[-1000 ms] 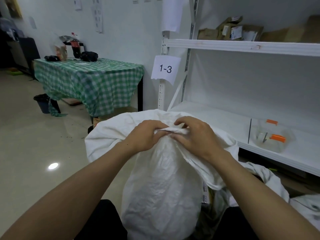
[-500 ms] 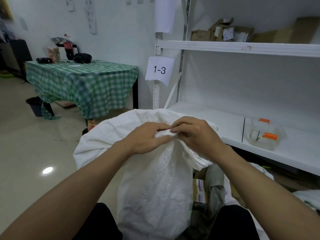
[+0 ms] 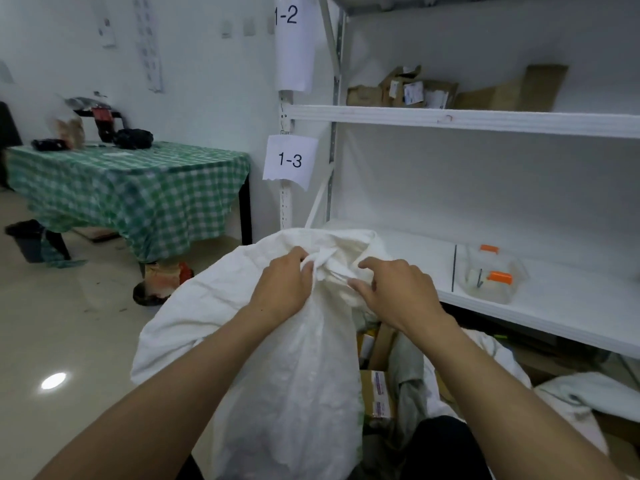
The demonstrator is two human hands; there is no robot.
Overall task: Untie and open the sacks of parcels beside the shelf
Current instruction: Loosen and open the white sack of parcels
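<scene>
I've got the sack (image 3: pixel 291 393) dead ctr in front of me. L hand (image 3: pixel 284 289) and R hand (image 3: pixel 398 292) are on its neck, one each side. Shelf (image 3: pixel 485 121) is to my R, w/ a tub (image 3: pixel 491 278) on the lower board near the front edge and parcels (image 3: pixel 408 93) on the upper board. Boxes (image 3: pixel 377 386) lie low betw. sack and shelf. Counter (image 3: pixel 138 188) is back L, bin (image 3: pixel 26 239) on the floor at its L end.

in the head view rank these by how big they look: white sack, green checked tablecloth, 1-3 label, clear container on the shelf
1. white sack, though it is also nearest the camera
2. green checked tablecloth
3. clear container and 1-3 label: they look about alike, so I won't rank them
</scene>
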